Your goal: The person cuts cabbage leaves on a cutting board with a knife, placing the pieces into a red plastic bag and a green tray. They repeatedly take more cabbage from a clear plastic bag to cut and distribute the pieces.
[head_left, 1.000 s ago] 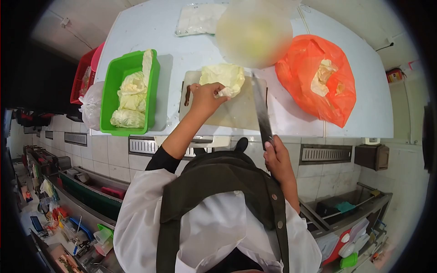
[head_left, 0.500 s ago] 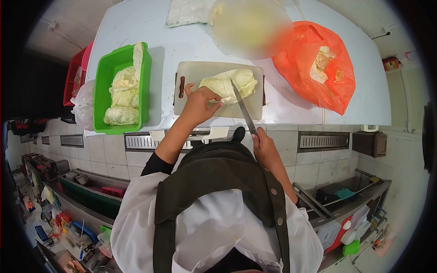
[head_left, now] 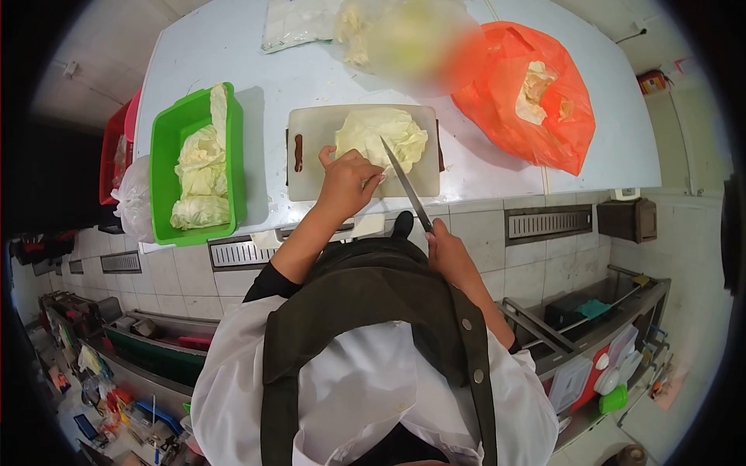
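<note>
Knife swung inward over leaf; left fingers pinched at leaf's near edge, right fingers wrapped round handle.

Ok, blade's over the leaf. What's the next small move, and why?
I'd probably shift the left hand slightly left before any cut. Its fingertips are at the near edge of the pale leaf, close beside the knife that the right hand holds slanting across it.
</note>
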Demonstrator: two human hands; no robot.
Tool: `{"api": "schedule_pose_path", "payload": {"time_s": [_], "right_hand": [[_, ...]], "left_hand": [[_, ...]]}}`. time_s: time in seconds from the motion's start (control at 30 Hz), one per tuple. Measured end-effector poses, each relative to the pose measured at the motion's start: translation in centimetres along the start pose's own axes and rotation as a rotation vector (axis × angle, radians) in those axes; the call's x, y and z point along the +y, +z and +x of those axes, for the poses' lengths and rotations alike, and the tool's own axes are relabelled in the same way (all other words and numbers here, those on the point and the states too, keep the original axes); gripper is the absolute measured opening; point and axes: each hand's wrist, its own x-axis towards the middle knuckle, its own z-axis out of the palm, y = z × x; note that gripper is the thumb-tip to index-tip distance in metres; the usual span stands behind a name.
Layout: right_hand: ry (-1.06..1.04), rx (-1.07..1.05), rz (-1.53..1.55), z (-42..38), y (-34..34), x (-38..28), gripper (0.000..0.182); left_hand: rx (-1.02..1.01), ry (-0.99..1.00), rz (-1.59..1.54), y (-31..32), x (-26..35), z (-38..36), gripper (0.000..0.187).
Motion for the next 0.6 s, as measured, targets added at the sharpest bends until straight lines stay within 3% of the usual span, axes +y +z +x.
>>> {"api": "schedule_pose_path", "payload": {"time_s": [0.1,0.4,0.5,0.6], "right_hand": [[0.084,-0.074,0.012,0.3,-0.2,-0.7,0.015],[0.045,-0.07,-0.008,0.7,-0.4,-1.1,0.014],[0.161,-0.166,-0.065,0.4,-0.4,-1.3,0.012],[0.197,-0.208,-0.091,0.2,-0.1,-0.5,0.011]], "left_hand": [[0.005,0.03,-0.012,0.5,0.0,-0.3,0.002],[-0.007,0.063,-0.018,0.2,-0.6,-0.7,0.003],[-0.041,0.078,-0.026,0.4,-0.3,-1.0,0.004],[-0.095,-0.047,-0.257,2.2,-1.2,-2.1,0.006]]}}
